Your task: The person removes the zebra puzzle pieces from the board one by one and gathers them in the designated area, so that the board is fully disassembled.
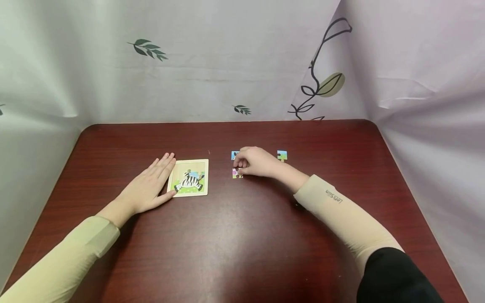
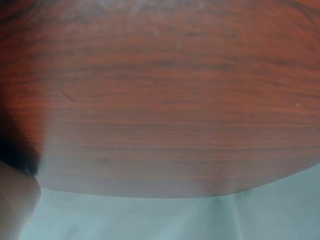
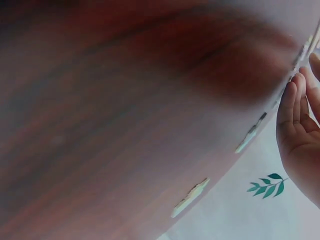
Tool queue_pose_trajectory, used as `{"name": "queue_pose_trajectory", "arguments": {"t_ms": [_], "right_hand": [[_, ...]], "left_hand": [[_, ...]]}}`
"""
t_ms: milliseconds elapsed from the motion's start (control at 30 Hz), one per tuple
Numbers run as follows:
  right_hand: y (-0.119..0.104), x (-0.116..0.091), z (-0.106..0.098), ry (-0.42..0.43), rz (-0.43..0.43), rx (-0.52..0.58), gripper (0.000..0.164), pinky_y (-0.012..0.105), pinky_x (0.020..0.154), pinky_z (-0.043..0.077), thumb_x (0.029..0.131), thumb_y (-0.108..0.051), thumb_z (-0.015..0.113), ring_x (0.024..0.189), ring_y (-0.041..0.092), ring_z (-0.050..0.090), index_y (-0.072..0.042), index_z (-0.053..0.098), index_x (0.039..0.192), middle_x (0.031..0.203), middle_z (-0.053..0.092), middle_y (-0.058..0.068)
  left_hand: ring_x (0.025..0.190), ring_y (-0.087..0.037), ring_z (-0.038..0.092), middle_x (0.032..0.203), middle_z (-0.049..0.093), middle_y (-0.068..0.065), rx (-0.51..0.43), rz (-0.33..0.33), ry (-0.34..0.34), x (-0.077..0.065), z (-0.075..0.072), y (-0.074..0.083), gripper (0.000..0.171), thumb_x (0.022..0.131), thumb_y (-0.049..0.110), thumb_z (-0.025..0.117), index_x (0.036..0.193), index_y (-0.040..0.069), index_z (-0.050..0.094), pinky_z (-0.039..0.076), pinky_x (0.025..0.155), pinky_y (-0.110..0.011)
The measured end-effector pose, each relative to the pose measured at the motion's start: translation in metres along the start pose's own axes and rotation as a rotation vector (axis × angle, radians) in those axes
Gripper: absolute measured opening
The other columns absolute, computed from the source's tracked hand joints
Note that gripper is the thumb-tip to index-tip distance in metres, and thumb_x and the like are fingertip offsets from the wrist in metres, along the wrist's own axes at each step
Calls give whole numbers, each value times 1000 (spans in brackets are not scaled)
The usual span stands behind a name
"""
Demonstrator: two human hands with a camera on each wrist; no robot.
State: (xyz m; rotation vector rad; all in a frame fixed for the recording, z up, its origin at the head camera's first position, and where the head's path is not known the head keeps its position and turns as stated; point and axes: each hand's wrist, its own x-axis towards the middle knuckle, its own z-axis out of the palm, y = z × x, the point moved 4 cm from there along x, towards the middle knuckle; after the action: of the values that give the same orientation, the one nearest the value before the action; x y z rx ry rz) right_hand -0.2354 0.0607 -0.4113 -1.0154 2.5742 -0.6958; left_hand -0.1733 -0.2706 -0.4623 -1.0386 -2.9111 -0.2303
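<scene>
A small square wooden jigsaw tray (image 1: 206, 179) lies left of centre in the head view. Its zebra picture is partly filled, with bare wood along the top and upper left. Flat on the table, my left hand (image 1: 149, 189) has its fingers straight along the tray's left side and its thumb at the lower left corner. My right hand (image 1: 257, 162) is bent over a pink and green puzzle piece (image 1: 237, 175), fingertips and thumb at its upper and right edges; whether they pinch it is hidden. Behind those fingers, a blue puzzle piece (image 1: 234, 155) is partly covered.
Another blue and green puzzle piece (image 1: 282, 155) lies beyond the right wrist. The dark red wooden table (image 1: 212, 248) has rounded far corners. A pale leaf-printed curtain (image 1: 204, 63) hangs behind it and along both sides.
</scene>
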Motion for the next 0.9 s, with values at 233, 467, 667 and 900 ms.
{"name": "queue_pose_trajectory", "arguments": {"t_ms": [233, 467, 667, 900], "right_hand": [[-14, 14, -3, 6, -13, 86, 9, 21, 82, 58, 94, -11, 79, 88, 14, 69, -9, 77, 103, 99, 71, 4], [-33, 38, 4, -31, -21, 166, 12, 18, 81, 57, 94, -9, 78, 87, 14, 69, -6, 77, 106, 96, 74, 5], [-42, 55, 15, -65, -21, 223, 13, 15, 79, 54, 94, -8, 78, 86, 12, 67, -5, 76, 106, 94, 74, 5], [-55, 70, 25, -91, -27, 248, 12, 13, 81, 53, 95, -6, 76, 89, 12, 68, -4, 76, 107, 97, 75, 7]], "left_hand": [[164, -42, 21, 174, 23, -28, -8, 4, 7, 0, 0, 0, 95, 97, 44, 65, 165, -8, 23, -2, 138, -32], [164, -41, 21, 174, 23, -28, -8, 6, 2, 0, -1, 1, 95, 98, 44, 65, 165, -8, 22, -1, 138, -34], [164, -42, 21, 175, 22, -27, -5, -9, -12, 1, 0, 1, 96, 97, 44, 66, 166, -7, 21, 1, 138, -35], [164, -41, 20, 174, 23, -28, -22, 16, 7, 1, -4, 2, 94, 99, 43, 64, 166, -7, 21, 1, 138, -34]]}}
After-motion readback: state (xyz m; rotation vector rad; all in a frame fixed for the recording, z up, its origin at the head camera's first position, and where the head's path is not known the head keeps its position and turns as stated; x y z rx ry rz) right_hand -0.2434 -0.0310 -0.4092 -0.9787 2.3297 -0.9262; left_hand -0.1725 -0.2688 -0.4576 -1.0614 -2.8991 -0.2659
